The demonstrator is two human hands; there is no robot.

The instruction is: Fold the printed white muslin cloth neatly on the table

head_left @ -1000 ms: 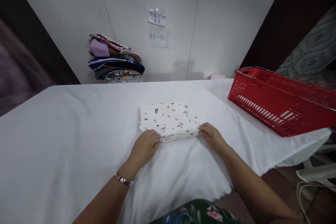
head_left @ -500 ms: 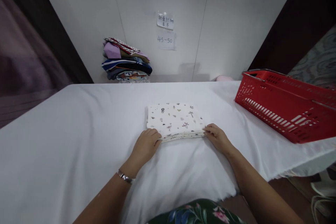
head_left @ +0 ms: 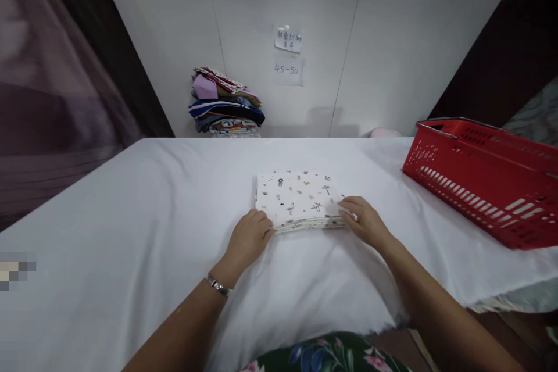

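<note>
Right hand (head_left: 365, 222) has shifted, partly hiding the folded cloth (head_left: 300, 196)

Two sheets of paper are fixed one above the other on the pale wall (head_left: 392, 29), and the lower sheet (head_left: 288, 71) plainly bears the handwritten figures "45-50", a dash between the two numbers. The upper sheet (head_left: 288, 39) carries two short lines of handwritten Chinese characters in dark strokes, the top line longer than the bottom one; the second character of the top line looks like 叠, but the writing is too small and blurred to read whole with certainty.
</note>
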